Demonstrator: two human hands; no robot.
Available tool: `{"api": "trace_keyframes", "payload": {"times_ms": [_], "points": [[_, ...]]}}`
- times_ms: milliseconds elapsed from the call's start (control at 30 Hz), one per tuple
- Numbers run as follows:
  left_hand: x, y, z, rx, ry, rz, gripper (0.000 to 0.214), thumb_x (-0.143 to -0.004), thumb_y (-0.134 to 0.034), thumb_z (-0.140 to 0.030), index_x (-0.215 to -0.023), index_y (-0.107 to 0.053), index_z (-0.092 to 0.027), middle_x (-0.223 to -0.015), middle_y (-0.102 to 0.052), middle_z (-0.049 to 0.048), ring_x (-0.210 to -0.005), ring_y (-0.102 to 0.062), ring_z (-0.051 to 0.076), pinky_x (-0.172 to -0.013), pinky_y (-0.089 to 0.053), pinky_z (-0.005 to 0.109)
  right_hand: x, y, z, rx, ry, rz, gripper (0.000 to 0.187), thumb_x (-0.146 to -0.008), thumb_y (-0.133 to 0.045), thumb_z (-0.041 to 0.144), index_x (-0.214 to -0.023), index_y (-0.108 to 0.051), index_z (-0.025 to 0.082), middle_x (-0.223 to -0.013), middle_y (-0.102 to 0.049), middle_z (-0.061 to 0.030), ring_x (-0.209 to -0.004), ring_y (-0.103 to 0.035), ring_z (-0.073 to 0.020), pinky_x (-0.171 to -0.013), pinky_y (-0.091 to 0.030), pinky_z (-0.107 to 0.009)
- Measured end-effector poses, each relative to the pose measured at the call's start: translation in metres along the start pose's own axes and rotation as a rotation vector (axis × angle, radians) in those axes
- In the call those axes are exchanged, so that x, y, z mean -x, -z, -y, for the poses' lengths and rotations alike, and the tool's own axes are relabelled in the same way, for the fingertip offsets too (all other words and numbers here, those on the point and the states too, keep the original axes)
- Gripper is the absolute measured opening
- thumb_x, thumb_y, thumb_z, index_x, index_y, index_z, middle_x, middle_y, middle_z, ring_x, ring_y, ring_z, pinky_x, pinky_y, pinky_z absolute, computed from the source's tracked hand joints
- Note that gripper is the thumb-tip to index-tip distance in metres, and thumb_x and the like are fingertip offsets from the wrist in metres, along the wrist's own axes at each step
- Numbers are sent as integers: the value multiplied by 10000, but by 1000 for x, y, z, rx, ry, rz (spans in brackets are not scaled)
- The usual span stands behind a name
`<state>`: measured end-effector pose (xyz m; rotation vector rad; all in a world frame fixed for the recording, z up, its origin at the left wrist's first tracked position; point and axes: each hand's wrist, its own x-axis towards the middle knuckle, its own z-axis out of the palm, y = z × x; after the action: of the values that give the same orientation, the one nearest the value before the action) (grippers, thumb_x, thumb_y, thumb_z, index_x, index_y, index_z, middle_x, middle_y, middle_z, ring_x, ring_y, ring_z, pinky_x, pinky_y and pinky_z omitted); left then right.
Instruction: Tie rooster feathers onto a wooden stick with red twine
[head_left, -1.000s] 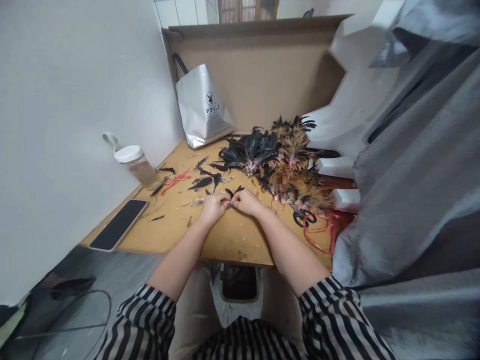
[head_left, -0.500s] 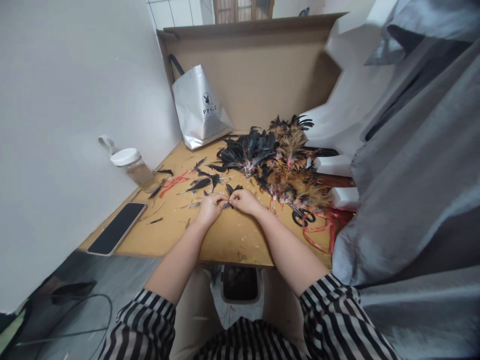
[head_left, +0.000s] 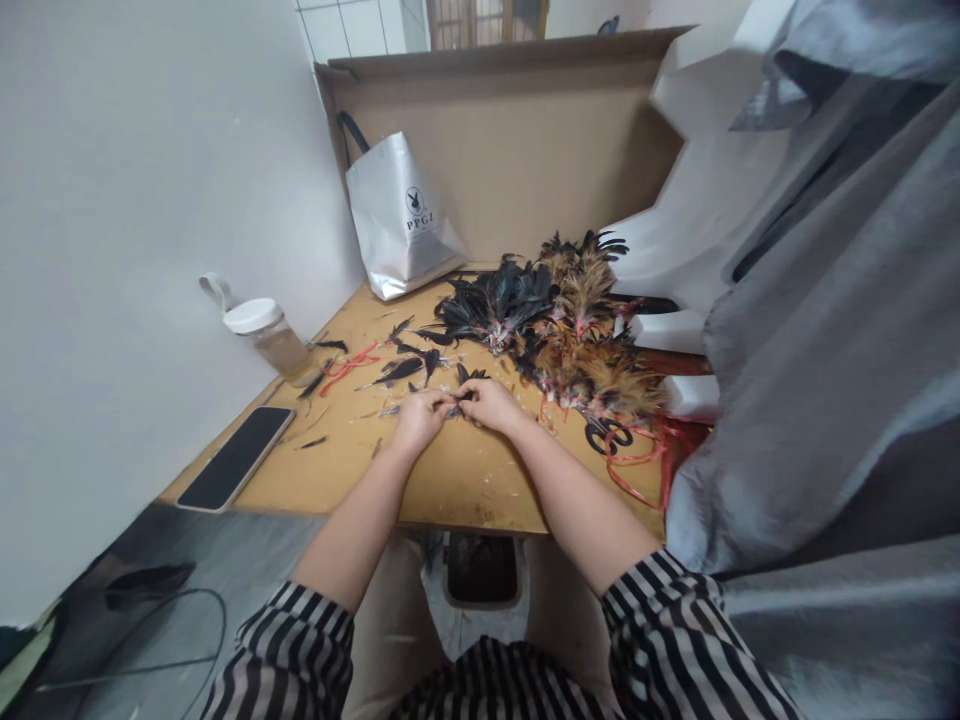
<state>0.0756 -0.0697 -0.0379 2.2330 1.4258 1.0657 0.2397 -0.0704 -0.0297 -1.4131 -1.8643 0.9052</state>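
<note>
My left hand (head_left: 424, 418) and my right hand (head_left: 491, 404) meet over the front middle of the wooden table, fingertips pinched close together. Dark feathers (head_left: 471, 374) stick out past the fingers of my right hand, which is closed on them. The left fingers are pinched too; whatever lies between them is too small to make out. Loose black feathers (head_left: 401, 370) are scattered just beyond my left hand. Farther back lies a big bundle of black feathers (head_left: 499, 300), and to its right are tied bunches of brown feathers (head_left: 600, 375).
Black-handled scissors (head_left: 607, 434) and red plastic string (head_left: 634, 460) lie at the right. On the left are a phone (head_left: 236, 458), a lidded cup (head_left: 274, 345) and red strands (head_left: 349, 367). A silver bag (head_left: 397, 220) stands at the back. Below the table edge is a bin (head_left: 484, 570).
Both hands stay in nearly the same place. The fingers of my right hand have shifted slightly, and the dark feathers at them have turned a little.
</note>
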Motion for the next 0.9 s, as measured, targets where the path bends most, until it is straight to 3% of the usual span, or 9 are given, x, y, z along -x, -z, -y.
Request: {"api": "trace_keyframes", "payload": {"times_ms": [267,433,900], "points": [[0,1,0,4,11,-5,77,-703,-627,-166,-710,-700,-191,-764,-706,40,-734,-638,168,-716,-481,279,2,3,2,45,17,11,118,-719,-511,210,-723,-627,188,-519,-603,25,-424,-538,-78,-436,-340,-162],[0,4,4,-5,10,10,92,-705,-621,-153,-714,-699,-200,-761,-708,32,-736,-640,162,-712,-483,273,3,2,3,51,-19,3,92,-711,-521,209,-732,-605,179,-530,-611,26,-434,-539,-77,-454,-350,-163],[1,8,6,-17,2,26,121,-707,-587,-150,-708,-692,-210,-719,-695,32,-723,-631,179,-713,-473,289,10,16,16,281,-15,-126,94,-687,-555,201,-717,-644,203,-597,-633,-2,-589,-547,-125,-548,-336,-204]]}}
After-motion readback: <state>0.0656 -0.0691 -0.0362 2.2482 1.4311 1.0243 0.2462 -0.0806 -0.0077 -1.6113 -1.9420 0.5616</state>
